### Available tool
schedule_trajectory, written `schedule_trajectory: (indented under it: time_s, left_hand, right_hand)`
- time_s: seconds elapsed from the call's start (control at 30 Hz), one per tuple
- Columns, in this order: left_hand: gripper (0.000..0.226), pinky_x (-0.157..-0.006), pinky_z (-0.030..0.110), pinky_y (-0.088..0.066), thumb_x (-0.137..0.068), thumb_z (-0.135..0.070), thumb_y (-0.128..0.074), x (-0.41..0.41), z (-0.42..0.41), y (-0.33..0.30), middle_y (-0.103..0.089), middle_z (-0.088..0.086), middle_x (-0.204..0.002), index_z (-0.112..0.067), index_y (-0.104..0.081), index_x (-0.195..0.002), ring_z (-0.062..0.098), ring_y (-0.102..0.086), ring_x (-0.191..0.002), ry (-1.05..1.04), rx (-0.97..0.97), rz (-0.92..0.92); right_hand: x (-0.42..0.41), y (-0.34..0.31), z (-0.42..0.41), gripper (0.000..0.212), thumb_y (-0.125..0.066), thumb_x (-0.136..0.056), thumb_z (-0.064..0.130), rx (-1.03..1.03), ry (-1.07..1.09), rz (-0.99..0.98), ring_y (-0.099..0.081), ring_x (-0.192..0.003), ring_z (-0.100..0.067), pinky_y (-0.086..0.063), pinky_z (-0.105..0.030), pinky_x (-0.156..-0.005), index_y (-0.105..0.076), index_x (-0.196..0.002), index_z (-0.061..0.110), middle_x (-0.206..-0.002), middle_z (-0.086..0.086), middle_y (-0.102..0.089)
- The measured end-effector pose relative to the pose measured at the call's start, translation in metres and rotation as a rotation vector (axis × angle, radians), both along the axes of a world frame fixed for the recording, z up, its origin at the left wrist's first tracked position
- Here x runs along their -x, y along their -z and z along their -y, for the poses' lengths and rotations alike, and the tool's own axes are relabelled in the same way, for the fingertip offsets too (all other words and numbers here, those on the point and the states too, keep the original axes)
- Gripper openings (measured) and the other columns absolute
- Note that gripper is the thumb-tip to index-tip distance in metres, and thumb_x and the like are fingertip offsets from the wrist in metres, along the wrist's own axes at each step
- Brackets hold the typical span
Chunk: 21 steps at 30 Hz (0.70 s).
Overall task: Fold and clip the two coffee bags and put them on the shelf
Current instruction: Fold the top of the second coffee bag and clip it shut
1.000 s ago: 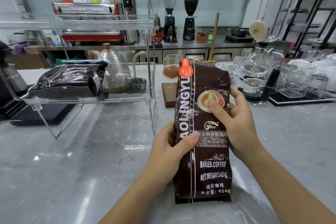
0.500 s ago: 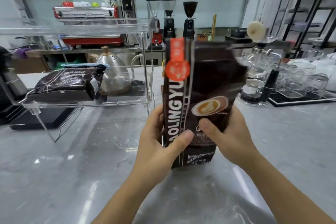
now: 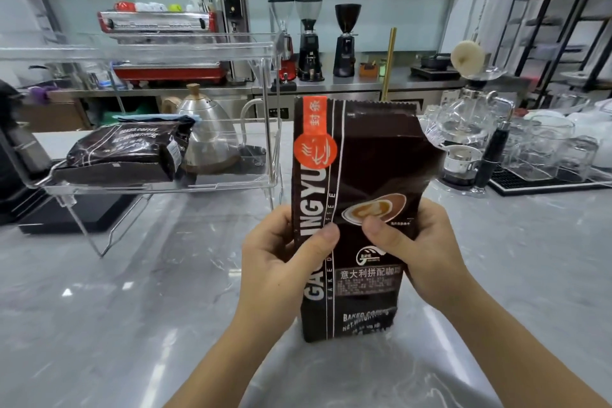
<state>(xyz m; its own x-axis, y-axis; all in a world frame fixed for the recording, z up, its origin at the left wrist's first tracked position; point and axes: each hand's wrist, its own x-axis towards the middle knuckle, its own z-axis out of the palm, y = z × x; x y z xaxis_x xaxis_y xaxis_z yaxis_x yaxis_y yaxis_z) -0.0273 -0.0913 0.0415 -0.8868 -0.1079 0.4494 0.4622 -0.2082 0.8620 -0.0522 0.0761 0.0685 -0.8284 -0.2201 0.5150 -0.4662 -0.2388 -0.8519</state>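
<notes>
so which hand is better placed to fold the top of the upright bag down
Probably the right hand: the coffee bag stands upright in both hands, and its loose, flared top corner sits right above that hand. The left hand grips the stiffer edge, so it suits steadying.

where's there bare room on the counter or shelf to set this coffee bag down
Bare counter lies left of the left hand, in front of the shelf. The shelf's right half, beside the bag lying there, is free too. Right of the held bag, by the glasses, is crowded.
</notes>
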Motion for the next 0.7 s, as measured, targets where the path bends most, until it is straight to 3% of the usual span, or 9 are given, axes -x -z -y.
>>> schedule_trajectory:
  time_s: [0.17, 0.33, 0.47, 0.6, 0.7]
  left_hand:
    - [0.035, -0.063, 0.036, -0.062, -0.078, -0.036, -0.071, -0.001, -0.002, -0.001, -0.075, 0.023, -0.085, -0.004, -0.073, -0.091, 0.024, -0.074, -0.075, -0.066, 0.056, 0.027]
    - [0.016, -0.057, 0.031, -0.058, -0.084, -0.019, -0.071, -0.002, -0.001, -0.005, -0.076, 0.008, -0.072, -0.004, -0.074, -0.082, 0.017, -0.072, -0.066, -0.059, 0.081, 0.044]
    - [0.039, -0.056, 0.059, -0.054, -0.082, -0.027, -0.073, -0.006, -0.002, -0.009, -0.065, 0.041, -0.078, 0.011, -0.065, -0.083, 0.034, -0.065, -0.065, -0.067, 0.043, 0.054]
    - [0.047, -0.056, 0.065, -0.052, -0.079, -0.034, -0.071, -0.006, -0.003, -0.008, -0.062, 0.044, -0.079, 0.013, -0.064, -0.082, 0.058, -0.062, -0.067, -0.098, 0.049, 0.056]
    - [0.032, -0.059, 0.055, -0.058, -0.081, -0.029, -0.072, -0.006, -0.004, -0.008, -0.071, 0.033, -0.081, 0.002, -0.069, -0.086, 0.043, -0.071, -0.068, -0.102, 0.086, 0.078]
  right_hand:
    - [-0.002, 0.001, 0.001, 0.017, -0.077, -0.071, 0.030, 0.026, 0.046, 0.047, -0.074, -0.078, -0.020, -0.058, -0.030, -0.067, -0.076, -0.085, 0.022, -0.084, -0.004, -0.078]
    - [-0.001, 0.001, 0.002, 0.011, -0.063, -0.083, 0.007, 0.056, 0.045, 0.066, -0.073, -0.075, -0.024, -0.058, -0.032, -0.065, -0.073, -0.085, 0.005, -0.081, -0.009, -0.077]
    - [-0.004, 0.001, 0.003, 0.011, -0.062, -0.084, 0.006, 0.042, 0.064, 0.052, -0.071, -0.071, -0.024, -0.057, -0.033, -0.064, -0.071, -0.083, 0.000, -0.077, -0.010, -0.075]
    - [-0.005, 0.000, 0.005, 0.012, -0.061, -0.084, 0.004, 0.038, 0.074, 0.035, -0.071, -0.071, -0.023, -0.057, -0.032, -0.063, -0.073, -0.082, 0.004, -0.077, -0.009, -0.075]
    - [-0.005, 0.000, 0.007, 0.014, -0.063, -0.084, 0.009, 0.011, 0.103, 0.038, -0.072, -0.071, -0.020, -0.057, -0.031, -0.063, -0.075, -0.081, 0.014, -0.077, -0.005, -0.076]
